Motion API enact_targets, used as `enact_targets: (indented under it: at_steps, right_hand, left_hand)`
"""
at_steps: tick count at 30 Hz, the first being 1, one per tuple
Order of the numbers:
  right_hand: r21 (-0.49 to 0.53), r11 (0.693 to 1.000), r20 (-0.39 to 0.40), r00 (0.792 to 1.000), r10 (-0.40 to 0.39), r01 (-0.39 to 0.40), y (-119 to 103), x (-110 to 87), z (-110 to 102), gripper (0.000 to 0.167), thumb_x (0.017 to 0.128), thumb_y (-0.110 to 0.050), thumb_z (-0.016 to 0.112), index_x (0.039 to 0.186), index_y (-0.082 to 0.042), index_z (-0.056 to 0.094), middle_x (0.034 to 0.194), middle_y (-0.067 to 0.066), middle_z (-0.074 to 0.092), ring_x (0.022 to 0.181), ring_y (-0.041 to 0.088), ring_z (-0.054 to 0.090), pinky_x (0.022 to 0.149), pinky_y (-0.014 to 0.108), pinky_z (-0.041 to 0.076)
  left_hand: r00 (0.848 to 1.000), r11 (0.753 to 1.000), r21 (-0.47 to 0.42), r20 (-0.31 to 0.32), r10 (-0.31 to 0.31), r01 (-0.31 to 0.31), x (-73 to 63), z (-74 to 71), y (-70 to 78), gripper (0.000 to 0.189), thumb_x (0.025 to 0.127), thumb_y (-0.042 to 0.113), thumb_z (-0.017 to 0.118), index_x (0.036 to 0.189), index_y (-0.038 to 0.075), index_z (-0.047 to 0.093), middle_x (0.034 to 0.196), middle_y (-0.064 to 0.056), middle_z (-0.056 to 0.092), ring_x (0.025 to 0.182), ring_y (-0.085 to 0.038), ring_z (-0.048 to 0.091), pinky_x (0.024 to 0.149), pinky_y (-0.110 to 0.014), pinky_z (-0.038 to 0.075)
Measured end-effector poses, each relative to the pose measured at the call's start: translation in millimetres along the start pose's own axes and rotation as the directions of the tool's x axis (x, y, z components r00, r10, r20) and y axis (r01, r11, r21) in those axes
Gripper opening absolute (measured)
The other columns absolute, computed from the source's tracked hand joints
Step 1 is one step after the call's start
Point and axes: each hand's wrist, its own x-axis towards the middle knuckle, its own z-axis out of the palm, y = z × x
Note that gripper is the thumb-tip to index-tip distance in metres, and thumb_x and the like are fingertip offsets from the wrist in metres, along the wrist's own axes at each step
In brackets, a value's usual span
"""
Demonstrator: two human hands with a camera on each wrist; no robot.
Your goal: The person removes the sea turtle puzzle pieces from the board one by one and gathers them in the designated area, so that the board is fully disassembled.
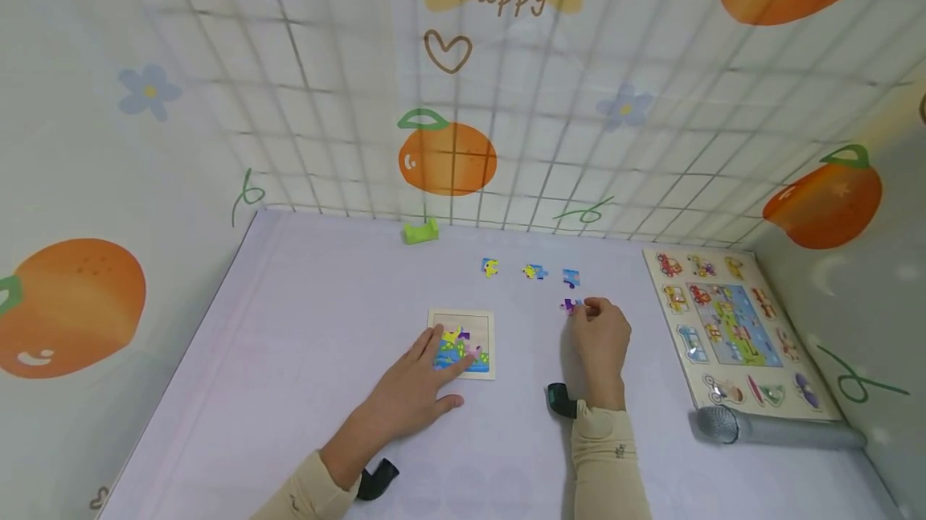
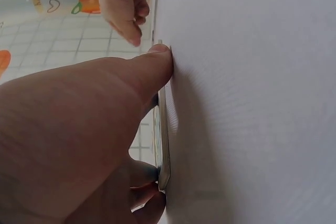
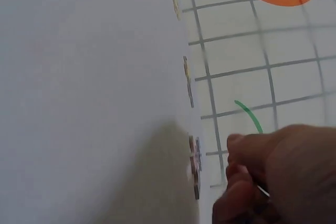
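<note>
Beige sleeves [image 1: 611, 464] occupy the foreground and are cut off at the lower edge of the head view. Right hand [image 1: 604, 337]: fingers bent, tips close together; whether they pinch anything cannot be told. The purple jigsaw piece [image 1: 568, 306] lies at the left side of these fingertips, above the counter [image 1: 289, 303] or on it, and the right hand is the nearer one. Governing relation: the wooden puzzle tray [image 1: 493, 351] lies left of this piece and closer to the person, its far section bare. Left hand [image 1: 411, 396]: fingers extended, spread across the tray, masking part of the assembled section [image 1: 463, 366]. The right fingertips obscure the purple outline; its long axis possibly runs sideways. Three further jigsaw pieces [image 1: 535, 272] lie beyond, edge-on in the right wrist view, their prints unreadable there.
</note>
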Motion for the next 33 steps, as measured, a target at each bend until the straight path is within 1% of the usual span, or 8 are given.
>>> enact_targets:
  at_steps: [5, 7, 11, 15, 18, 22, 29, 33]
  right_hand:
    - [0.037, 0.997, 0.056, 0.996, -0.069, 0.067, -8.2, -3.8, 4.0, 0.025, 0.096, -0.021, 0.068, 0.114, -0.004, 0.074, 0.099, 0.013, 0.071, 0.088, 0.027, 0.064, 0.073, 0.030, 0.046]
    - [0.038, 0.995, 0.085, 0.992, -0.097, 0.094, -12.5, -6.4, 7.3, 0.023, 0.096, -0.021, 0.069, 0.112, -0.006, 0.076, 0.096, 0.011, 0.071, 0.085, 0.024, 0.063, 0.071, 0.027, 0.045]
    - [0.049, 0.988, 0.201, 0.967, -0.154, 0.147, -25.4, -15.2, 16.6, 0.022, 0.095, -0.024, 0.071, 0.112, -0.010, 0.077, 0.097, 0.007, 0.073, 0.084, 0.021, 0.065, 0.069, 0.025, 0.047]
    - [0.075, 0.979, 0.350, 0.914, -0.204, 0.190, -43.4, -29.2, 29.5, 0.020, 0.095, -0.025, 0.073, 0.111, -0.014, 0.077, 0.096, 0.004, 0.072, 0.082, 0.018, 0.061, 0.067, 0.025, 0.048]
    - [0.110, 0.964, 0.438, 0.859, -0.265, 0.241, -55.8, -40.5, 39.1, 0.017, 0.095, -0.024, 0.074, 0.108, -0.015, 0.078, 0.095, 0.001, 0.072, 0.079, 0.016, 0.059, 0.066, 0.025, 0.048]
    - [0.162, 0.943, 0.515, 0.790, -0.333, 0.292, -66.2, -51.7, 47.7, 0.016, 0.095, -0.022, 0.074, 0.108, -0.015, 0.079, 0.095, 0.000, 0.072, 0.076, 0.013, 0.059, 0.067, 0.025, 0.050]
    - [0.154, 0.934, 0.566, 0.746, -0.351, 0.322, -70.7, -59.5, 53.0, 0.018, 0.096, -0.018, 0.072, 0.112, -0.014, 0.079, 0.100, 0.002, 0.073, 0.077, 0.012, 0.059, 0.065, 0.024, 0.050]
    - [0.146, 0.903, 0.592, 0.696, -0.407, 0.404, -72.2, -60.8, 54.4, 0.020, 0.096, -0.018, 0.072, 0.115, -0.013, 0.078, 0.101, 0.001, 0.072, 0.079, 0.011, 0.059, 0.068, 0.025, 0.051]
  left_hand:
    - [1.000, 1.000, -0.016, 0.005, 0.006, -0.006, 0.1, -1.3, 0.5, 0.065, 0.098, 0.056, 0.060, 0.157, 0.040, 0.038, 0.170, -0.024, 0.012, 0.158, -0.042, 0.016, 0.124, -0.051, 0.033]
    - [1.000, 1.000, -0.026, 0.007, 0.007, -0.007, 0.1, -0.9, 0.5, 0.064, 0.098, 0.056, 0.060, 0.157, 0.040, 0.038, 0.170, -0.024, 0.012, 0.158, -0.042, 0.014, 0.124, -0.051, 0.032]
    - [1.000, 0.998, -0.062, 0.015, -0.003, 0.004, -0.4, -0.4, 0.5, 0.064, 0.099, 0.054, 0.060, 0.157, 0.040, 0.038, 0.171, -0.022, 0.008, 0.159, -0.040, 0.010, 0.125, -0.052, 0.030]
    - [1.000, 0.994, -0.111, 0.021, -0.012, 0.015, -0.9, -0.2, 0.0, 0.064, 0.099, 0.053, 0.061, 0.157, 0.039, 0.038, 0.172, -0.020, 0.004, 0.160, -0.039, 0.005, 0.126, -0.053, 0.028]
    - [1.000, 0.991, -0.132, 0.023, -0.014, 0.017, -1.6, 0.4, -0.9, 0.064, 0.099, 0.053, 0.061, 0.157, 0.038, 0.038, 0.172, -0.020, 0.003, 0.160, -0.039, 0.003, 0.125, -0.054, 0.028]
    - [1.000, 0.991, -0.132, 0.025, -0.006, 0.009, -1.7, 1.8, -2.6, 0.064, 0.100, 0.054, 0.058, 0.158, 0.037, 0.037, 0.172, -0.019, 0.002, 0.160, -0.038, 0.002, 0.126, -0.054, 0.027]
    - [1.000, 0.996, -0.088, 0.012, 0.020, -0.019, -2.8, 2.5, -3.7, 0.063, 0.101, 0.054, 0.057, 0.158, 0.037, 0.037, 0.172, -0.022, 0.004, 0.160, -0.039, 0.005, 0.126, -0.053, 0.027]
    - [1.000, 0.996, -0.084, 0.003, 0.029, -0.029, -2.6, 1.2, -2.9, 0.063, 0.101, 0.053, 0.057, 0.158, 0.036, 0.037, 0.171, -0.023, 0.004, 0.160, -0.039, 0.006, 0.126, -0.053, 0.027]
